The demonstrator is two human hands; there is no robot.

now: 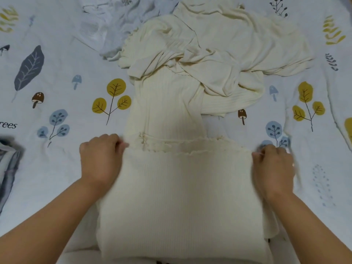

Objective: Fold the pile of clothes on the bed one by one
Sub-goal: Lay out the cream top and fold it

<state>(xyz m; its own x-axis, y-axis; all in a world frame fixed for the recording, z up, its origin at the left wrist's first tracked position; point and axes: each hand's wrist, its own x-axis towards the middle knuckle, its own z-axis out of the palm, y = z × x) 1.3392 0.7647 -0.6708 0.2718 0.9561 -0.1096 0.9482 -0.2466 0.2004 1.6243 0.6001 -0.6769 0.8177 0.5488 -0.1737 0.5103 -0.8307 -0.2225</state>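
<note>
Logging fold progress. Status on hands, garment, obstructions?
Left hand and right hand pinch the frilled hem corners of the cream ribbed garment. Garment part-folded on bed. Crumpled cream pile lies across its far end.

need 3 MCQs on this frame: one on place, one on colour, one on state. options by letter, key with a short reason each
1. Where does the crumpled pile of clothes lie relative to the ribbed garment being folded?
A. Beyond it, farther from the person
B. On the floor
C. Under the left arm

2. What colour is the ribbed garment?
A. Navy
B. Cream
C. Red

3. What are the hands doing?
A. Both lie flat and open on the bedsheet
B. Left hand and right hand each pinch a side of the garment's ruffled edge
C. Only one hand touches the garment

Key: 1 A, the pile sits past the ruffled edge, toward the top of the view. 2 B, the fabric is pale cream throughout. 3 B, both hands have curled fingers holding the edge at opposite sides.
</note>
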